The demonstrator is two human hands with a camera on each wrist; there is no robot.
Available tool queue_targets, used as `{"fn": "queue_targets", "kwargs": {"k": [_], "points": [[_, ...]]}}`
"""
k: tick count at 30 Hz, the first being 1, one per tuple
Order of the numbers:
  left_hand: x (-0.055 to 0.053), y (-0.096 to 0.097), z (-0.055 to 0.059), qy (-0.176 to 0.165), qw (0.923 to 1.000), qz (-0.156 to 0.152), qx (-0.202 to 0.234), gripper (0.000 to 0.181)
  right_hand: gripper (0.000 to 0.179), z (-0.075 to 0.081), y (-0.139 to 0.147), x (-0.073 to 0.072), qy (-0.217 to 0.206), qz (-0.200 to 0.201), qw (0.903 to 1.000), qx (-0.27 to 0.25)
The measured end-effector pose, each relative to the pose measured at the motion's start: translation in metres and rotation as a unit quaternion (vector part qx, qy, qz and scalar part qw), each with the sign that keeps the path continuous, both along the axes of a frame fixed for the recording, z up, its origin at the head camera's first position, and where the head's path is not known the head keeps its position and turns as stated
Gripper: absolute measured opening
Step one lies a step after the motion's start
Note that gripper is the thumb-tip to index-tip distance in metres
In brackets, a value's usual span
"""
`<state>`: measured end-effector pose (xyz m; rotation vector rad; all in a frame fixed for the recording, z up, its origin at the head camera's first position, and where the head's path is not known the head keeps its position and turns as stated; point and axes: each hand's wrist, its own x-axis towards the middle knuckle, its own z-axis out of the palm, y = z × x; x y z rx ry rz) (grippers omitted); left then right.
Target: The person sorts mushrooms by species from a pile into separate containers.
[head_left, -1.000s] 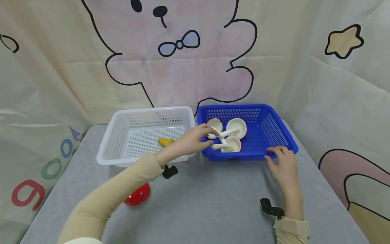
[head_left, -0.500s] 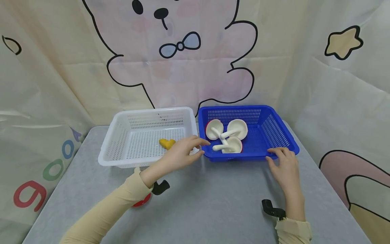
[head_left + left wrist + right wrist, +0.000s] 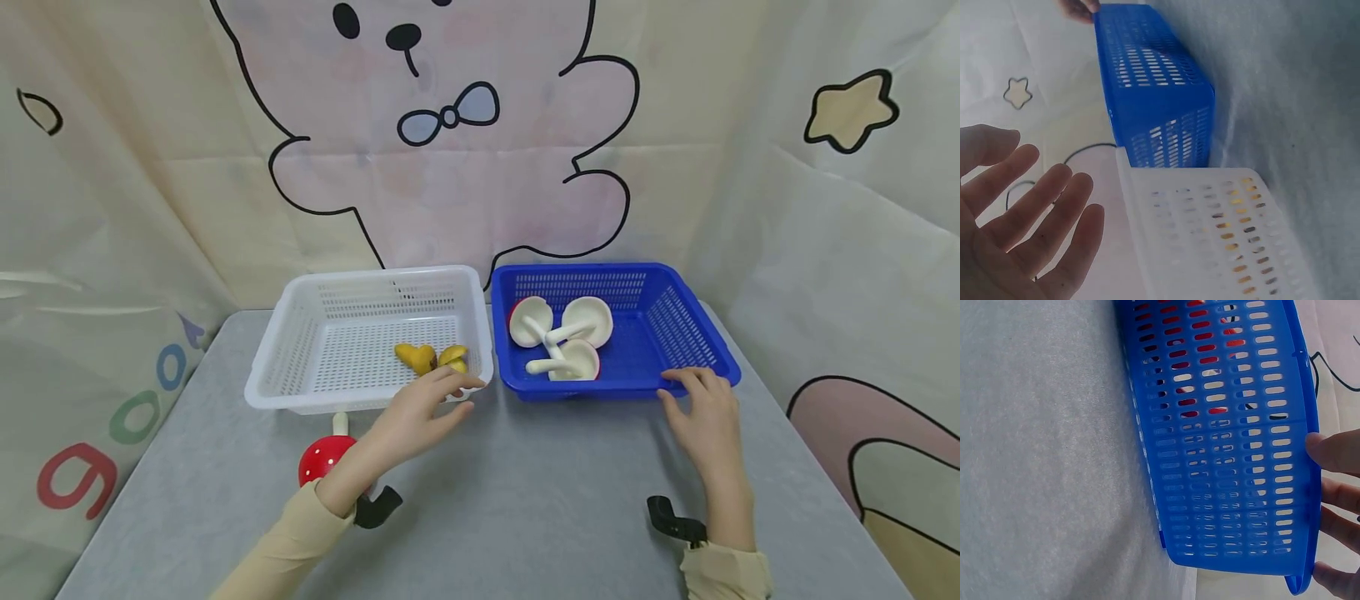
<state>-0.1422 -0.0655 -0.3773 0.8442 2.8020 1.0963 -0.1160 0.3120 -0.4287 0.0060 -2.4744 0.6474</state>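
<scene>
My left hand (image 3: 422,417) hovers in front of the white basket's near right corner, fingers extended and nothing held. In the left wrist view the spread fingers (image 3: 1079,200) stand apart from the white basket (image 3: 1197,231). With my right hand (image 3: 703,421) I hold the near rim of the blue basket (image 3: 645,387), thumb outside and fingers over the edge. Several toy mushrooms (image 3: 588,321) with white stems lie cap-down in the blue basket, toward its left. Beneath my left wrist, a red toy mushroom (image 3: 324,457) with white dots lies on the table, partly hidden.
Yellow knobbly pieces (image 3: 416,357) lie in the white basket (image 3: 262,392), near its right front; the hand partly covers them. Both baskets stand side by side at the back of the grey table (image 3: 525,500). A printed curtain (image 3: 450,183) hangs close behind.
My left hand has drawn back from above the mushrooms in the blue basket, leftward and toward me. More yellow pieces and the red mushroom's stem now show. My right hand stays on the rim.
</scene>
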Motion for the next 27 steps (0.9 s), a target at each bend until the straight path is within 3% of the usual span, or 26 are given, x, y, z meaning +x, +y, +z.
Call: {"fn": "queue_targets", "kwargs": {"k": [10,15,20,27], "points": [[0.013,-0.025,-0.017,0.000,0.9967,0.062,0.053,0.034,0.022,-0.001,0.000,-0.002,-0.001,0.001,1.0000,-0.005],[0.020,-0.041,-0.026,0.018,0.9935,0.095,0.061,0.034,0.022,-0.003,0.001,-0.003,0.006,0.003,1.0000,-0.004],[0.024,-0.056,-0.035,0.035,0.9908,0.118,0.055,0.032,0.022,-0.002,0.000,-0.002,0.006,0.003,1.0000,-0.002],[0.031,-0.070,-0.042,0.086,0.9825,0.165,-0.009,0.031,0.022,-0.003,0.000,-0.003,-0.003,-0.002,1.0000,-0.003]]}}
